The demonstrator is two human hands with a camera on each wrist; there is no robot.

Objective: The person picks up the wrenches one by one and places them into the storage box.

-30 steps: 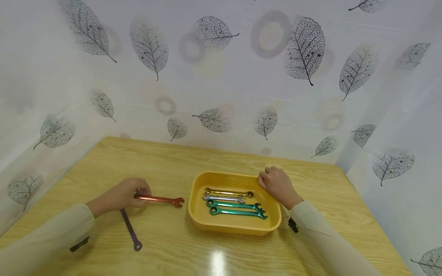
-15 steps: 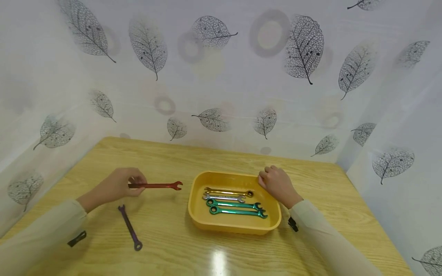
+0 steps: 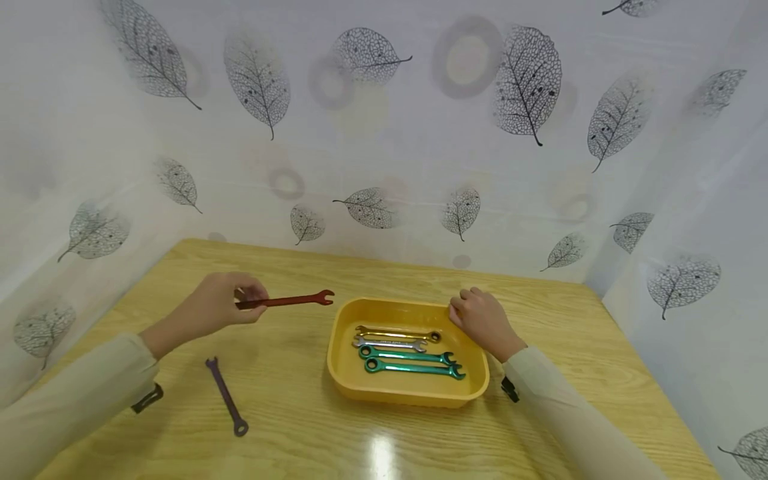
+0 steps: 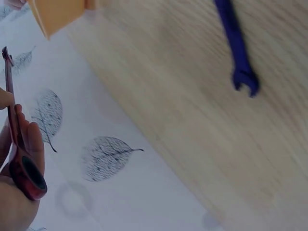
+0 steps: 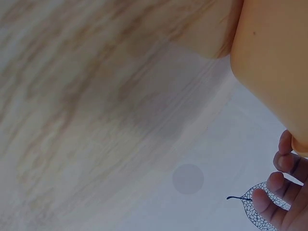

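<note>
My left hand [image 3: 225, 300] pinches a red combination wrench [image 3: 294, 301] above the table, left of the tray. The wrench's open end points right, close to the tray's back left corner. In the left wrist view, its ring end [image 4: 30, 175] sticks out over the palm. A purple wrench [image 3: 227, 398] lies on the table below the left hand. The yellow tray [image 3: 405, 399] holds a gold wrench [image 3: 396, 334], a silver wrench [image 3: 393, 345] and two green wrenches [image 3: 414, 369]. My right hand [image 3: 483, 325] grips the tray's back right rim with curled fingers; its thumb is hidden.
The wood-grain table [image 3: 300, 440] runs back to a white sheet [image 3: 396, 160] printed with leaves, which also rises at both sides. A black clip [image 3: 509, 390] hangs at the right sleeve, another black clip [image 3: 147, 398] at the left.
My left hand has lifted the red wrench off the table, away from the purple wrench, then moved it back and right towards the tray. The right hand and tray have stayed put.
</note>
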